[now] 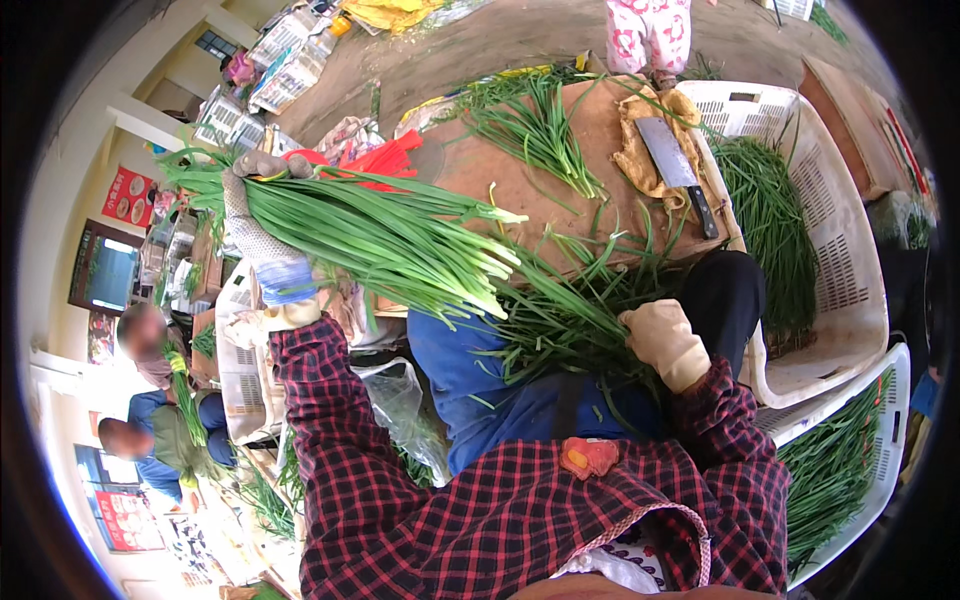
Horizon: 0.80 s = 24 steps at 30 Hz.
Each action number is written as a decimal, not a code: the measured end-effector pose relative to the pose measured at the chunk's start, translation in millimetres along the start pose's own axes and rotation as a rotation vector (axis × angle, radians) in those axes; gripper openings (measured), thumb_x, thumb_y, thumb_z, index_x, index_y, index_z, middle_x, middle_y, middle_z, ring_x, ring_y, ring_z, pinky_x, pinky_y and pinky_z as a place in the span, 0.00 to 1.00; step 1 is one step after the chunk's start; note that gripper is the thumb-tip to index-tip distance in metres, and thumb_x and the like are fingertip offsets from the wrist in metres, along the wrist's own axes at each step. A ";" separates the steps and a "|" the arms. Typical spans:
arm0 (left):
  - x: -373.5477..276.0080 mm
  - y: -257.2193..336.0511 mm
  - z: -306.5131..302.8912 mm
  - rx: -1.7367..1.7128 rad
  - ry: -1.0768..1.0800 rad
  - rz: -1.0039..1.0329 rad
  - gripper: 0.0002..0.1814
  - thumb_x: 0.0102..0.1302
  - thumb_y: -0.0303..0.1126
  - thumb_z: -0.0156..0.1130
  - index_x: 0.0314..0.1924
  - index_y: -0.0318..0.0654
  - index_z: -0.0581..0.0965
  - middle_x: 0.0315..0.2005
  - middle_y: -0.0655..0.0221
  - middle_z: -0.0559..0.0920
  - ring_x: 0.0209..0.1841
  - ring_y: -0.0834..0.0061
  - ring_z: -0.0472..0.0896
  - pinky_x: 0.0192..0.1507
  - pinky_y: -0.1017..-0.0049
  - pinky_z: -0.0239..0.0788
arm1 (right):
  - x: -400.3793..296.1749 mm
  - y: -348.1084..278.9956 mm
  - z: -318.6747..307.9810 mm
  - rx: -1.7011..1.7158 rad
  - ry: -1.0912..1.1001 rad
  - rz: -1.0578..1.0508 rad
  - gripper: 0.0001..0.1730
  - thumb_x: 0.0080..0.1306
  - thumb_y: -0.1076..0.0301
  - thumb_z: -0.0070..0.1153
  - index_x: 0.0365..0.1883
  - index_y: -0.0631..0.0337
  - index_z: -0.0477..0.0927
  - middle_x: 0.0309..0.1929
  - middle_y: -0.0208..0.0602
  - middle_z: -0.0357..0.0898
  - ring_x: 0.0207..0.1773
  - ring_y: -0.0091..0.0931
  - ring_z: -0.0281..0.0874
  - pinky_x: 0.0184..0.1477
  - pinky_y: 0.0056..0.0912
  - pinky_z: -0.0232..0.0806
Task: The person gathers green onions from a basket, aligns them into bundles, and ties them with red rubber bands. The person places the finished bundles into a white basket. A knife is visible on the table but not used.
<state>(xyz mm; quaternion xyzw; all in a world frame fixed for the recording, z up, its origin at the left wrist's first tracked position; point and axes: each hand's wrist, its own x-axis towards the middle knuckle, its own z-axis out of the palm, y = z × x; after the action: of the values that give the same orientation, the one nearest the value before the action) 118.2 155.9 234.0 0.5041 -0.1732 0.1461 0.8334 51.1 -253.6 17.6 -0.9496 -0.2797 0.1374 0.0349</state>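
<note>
My left hand [259, 187], in a dotted knit glove, grips a thick bunch of green garlic chives [375, 225] near its leafy end. The pale cut ends point right, over my lap. My right hand [667, 341], in a cream glove, is closed on a few green stalks above loose leaves [570, 330] on my lap. On the brown board [450, 161] ahead lies a smaller bunch of chives [544, 135]. To its right a cleaver [671, 161] rests on a crumpled yellow-brown cloth [626, 142]. Red strips [386, 159] lie beside the bunch, at the board's left edge.
A white plastic crate [862, 322] holding chives stands right of the board, another crate [896, 450] behind it near my right side. A further crate [240, 375] and a clear plastic bag [397, 397] are at my left. Two people [161, 427] sit farther left; someone's patterned trousers [649, 34] show ahead.
</note>
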 end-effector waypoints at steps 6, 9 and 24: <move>6.9 -11.2 -1.7 -0.057 -0.008 0.030 0.11 0.70 0.46 0.55 0.40 0.48 0.72 0.32 0.77 0.74 0.42 0.66 0.74 0.50 0.63 0.69 | 32.2 -46.6 -125.9 0.345 0.903 -0.091 0.22 0.58 0.60 0.62 0.49 0.58 0.75 0.29 0.41 0.79 0.35 0.38 0.80 0.38 0.41 0.72; 7.3 -23.1 21.3 0.004 0.001 0.038 0.12 0.70 0.46 0.55 0.39 0.47 0.72 0.31 0.77 0.74 0.41 0.67 0.74 0.50 0.65 0.68 | 64.0 -53.9 -137.6 0.290 0.841 -0.193 0.14 0.59 0.59 0.60 0.39 0.58 0.77 0.26 0.40 0.78 0.34 0.38 0.80 0.36 0.42 0.72; -10.9 -9.2 7.7 0.037 0.086 0.044 0.15 0.71 0.49 0.53 0.37 0.45 0.72 0.31 0.74 0.76 0.39 0.66 0.76 0.43 0.62 0.73 | 19.8 -40.2 -96.1 0.247 0.790 0.003 0.17 0.59 0.63 0.60 0.47 0.53 0.75 0.28 0.36 0.79 0.34 0.36 0.80 0.34 0.40 0.72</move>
<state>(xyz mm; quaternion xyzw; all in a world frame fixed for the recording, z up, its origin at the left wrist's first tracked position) 111.2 144.1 225.3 0.5086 -0.1455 0.1890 0.8273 73.1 -208.1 110.8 -0.9185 -0.2246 -0.2049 0.2528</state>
